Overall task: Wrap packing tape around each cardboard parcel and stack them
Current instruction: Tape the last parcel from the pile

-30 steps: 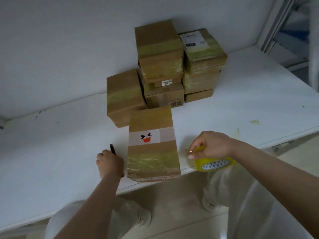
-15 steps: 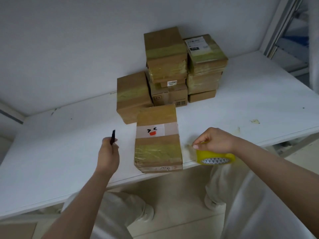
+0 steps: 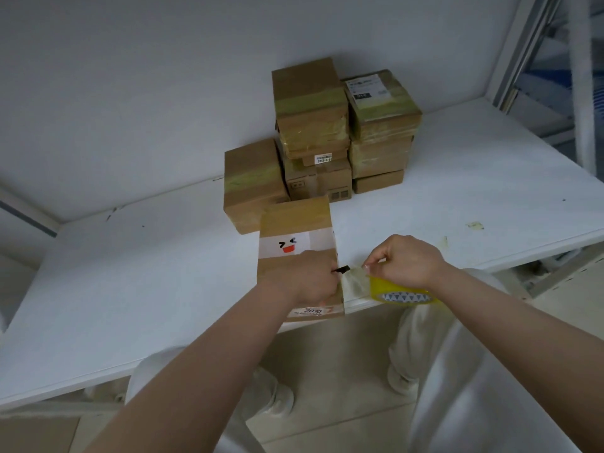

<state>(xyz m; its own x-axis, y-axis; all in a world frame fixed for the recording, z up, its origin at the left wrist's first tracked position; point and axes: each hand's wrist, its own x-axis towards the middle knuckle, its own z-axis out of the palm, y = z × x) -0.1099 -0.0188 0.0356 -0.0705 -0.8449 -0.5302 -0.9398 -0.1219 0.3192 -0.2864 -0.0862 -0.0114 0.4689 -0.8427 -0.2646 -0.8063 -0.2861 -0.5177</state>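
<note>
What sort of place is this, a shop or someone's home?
Most likely a small packing or mailroom corner, though I can't be sure. Taped cardboard parcels are stacked against the wall on a plain white table, a roll of packing tape is in use, and metal shelving stands beside it.

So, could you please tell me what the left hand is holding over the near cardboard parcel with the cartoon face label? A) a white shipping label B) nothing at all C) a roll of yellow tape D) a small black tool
D: the left hand grips a small black tool, its tip poking out toward the stretched tape strip, while the right hand holds the yellow tape roll.
</note>
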